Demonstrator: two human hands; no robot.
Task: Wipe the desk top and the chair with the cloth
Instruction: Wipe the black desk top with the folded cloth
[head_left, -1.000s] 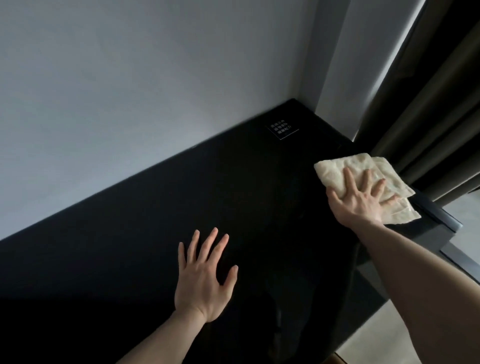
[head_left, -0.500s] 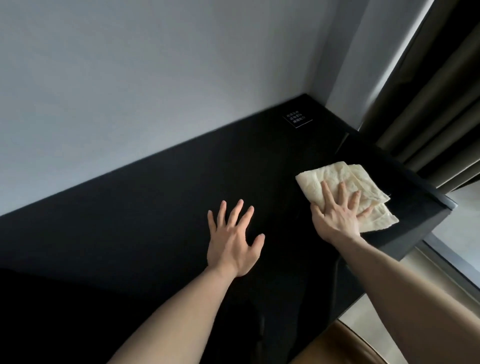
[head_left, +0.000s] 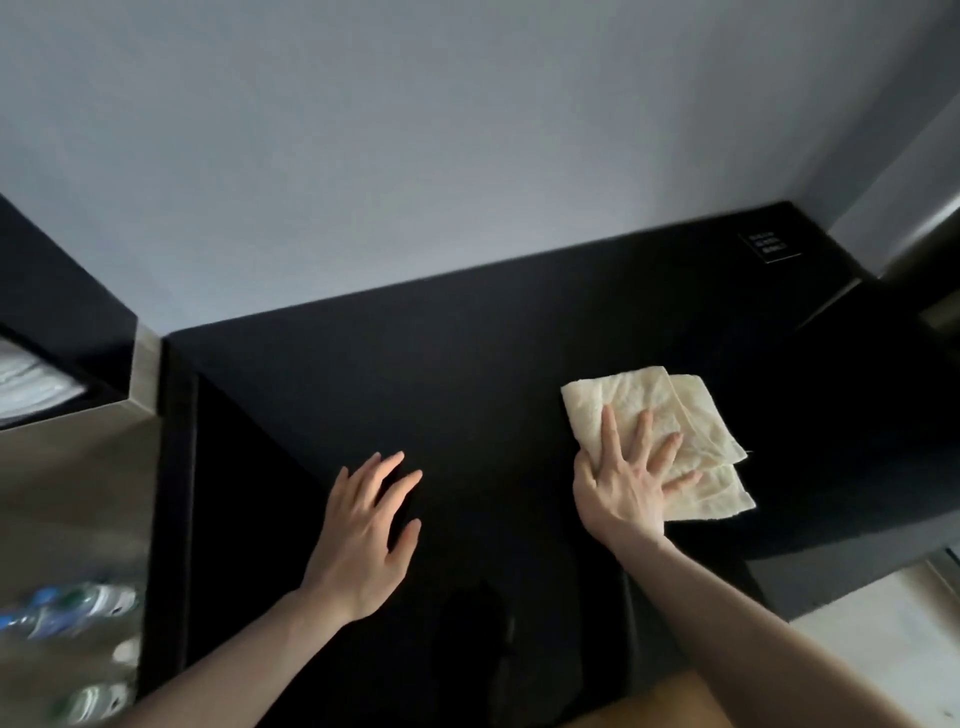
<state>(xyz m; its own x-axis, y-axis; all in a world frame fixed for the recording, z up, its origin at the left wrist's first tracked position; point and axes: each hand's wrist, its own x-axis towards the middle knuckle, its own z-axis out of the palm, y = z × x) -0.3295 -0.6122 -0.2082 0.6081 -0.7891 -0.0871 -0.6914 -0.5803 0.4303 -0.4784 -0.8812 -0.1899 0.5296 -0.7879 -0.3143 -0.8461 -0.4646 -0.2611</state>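
Could slip off the near right edge if pushed too far, since the cloth (head_left: 670, 426) sits on the right part of the black desk (head_left: 467, 364). Right hand (head_left: 626, 483) flat, fingers spread, pressing the cloth. Left hand (head_left: 366, 535) open, holding nothing, fingers spread over the desk.

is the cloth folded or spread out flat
Folded. The cloth shows layered edges offset along its right side and a second layer poking out below, with the right hand pressing flat on it.
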